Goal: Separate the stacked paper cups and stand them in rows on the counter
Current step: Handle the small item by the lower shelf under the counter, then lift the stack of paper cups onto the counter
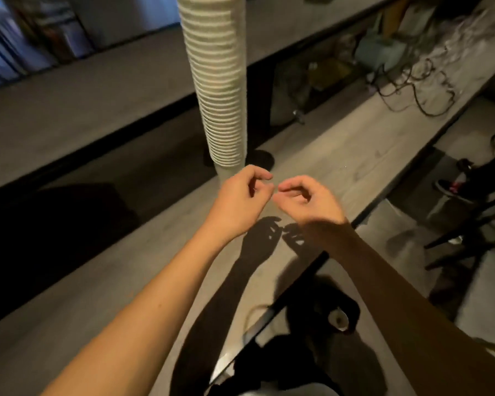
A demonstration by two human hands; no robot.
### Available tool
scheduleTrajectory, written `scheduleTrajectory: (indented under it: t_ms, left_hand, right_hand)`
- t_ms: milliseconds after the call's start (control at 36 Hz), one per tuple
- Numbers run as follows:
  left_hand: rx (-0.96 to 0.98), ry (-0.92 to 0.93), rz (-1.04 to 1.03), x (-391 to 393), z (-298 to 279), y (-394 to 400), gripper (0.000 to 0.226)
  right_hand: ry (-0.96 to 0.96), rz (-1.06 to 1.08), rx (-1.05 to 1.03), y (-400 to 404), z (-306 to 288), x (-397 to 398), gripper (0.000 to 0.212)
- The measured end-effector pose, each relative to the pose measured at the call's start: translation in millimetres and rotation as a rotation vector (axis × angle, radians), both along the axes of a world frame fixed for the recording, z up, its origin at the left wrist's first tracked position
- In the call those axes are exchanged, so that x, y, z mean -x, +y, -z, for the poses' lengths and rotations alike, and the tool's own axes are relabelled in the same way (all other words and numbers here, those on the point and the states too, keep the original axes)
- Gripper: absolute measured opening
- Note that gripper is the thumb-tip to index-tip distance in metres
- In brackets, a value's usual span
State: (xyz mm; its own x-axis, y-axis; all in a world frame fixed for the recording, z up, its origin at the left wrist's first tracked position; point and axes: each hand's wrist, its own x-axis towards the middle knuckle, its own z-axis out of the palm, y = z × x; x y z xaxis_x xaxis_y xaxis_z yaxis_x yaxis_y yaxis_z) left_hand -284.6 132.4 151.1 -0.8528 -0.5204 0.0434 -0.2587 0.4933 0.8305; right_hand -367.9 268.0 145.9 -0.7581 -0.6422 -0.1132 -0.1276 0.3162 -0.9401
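A tall stack of white paper cups (217, 81) stands upright on the grey counter (340, 161) and runs out of the frame's top edge. Just in front of its base, my left hand (242, 200) and my right hand (306, 202) hover above the counter, side by side, fingertips almost meeting. Both hands have their fingers curled in a loose claw with nothing in them. My left hand covers part of the bottom cup. No single cups stand on the counter in view.
A tangle of black cables (412, 87) lies at the counter's far right end. A dark round object (262, 158) sits behind the stack. Below the counter's right edge are a chair (469, 232) and someone's shoe (452, 188). A second counter (83, 90) runs on the left.
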Motion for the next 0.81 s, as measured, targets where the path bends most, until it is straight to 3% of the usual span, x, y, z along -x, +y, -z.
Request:
scheduleTrajectory:
  t_ms: [250,306,389,472,611,694,806]
  left_hand:
    - [0.117,0.11,-0.142,-9,-56,-64,0.016]
    - [0.102,0.115,-0.207,2,-59,-72,0.034]
    - [0.071,0.147,-0.327,25,-61,-85,0.08]
    - [0.035,0.124,-0.418,45,-63,-91,0.107]
    - [0.028,0.256,-0.427,73,-62,-96,0.096]
    - [-0.012,0.257,-0.447,83,-60,-96,0.107]
    - [-0.003,0.266,-0.554,91,-63,-100,0.105]
  right_hand:
    - [0.07,-0.103,0.11,-61,-47,5,0.024]
    - [0.107,-0.106,0.094,-70,-49,16,0.025]
    - [0.162,-0.102,0.057,-86,-51,39,0.029]
    - [0.231,-0.121,0.031,-105,-52,60,0.05]
    - [0.199,-0.256,-0.043,-147,-49,102,0.107]
    - [0.177,-0.35,-0.082,-166,-43,115,0.117]
    - [0.244,-0.355,-0.109,-177,-37,122,0.118]
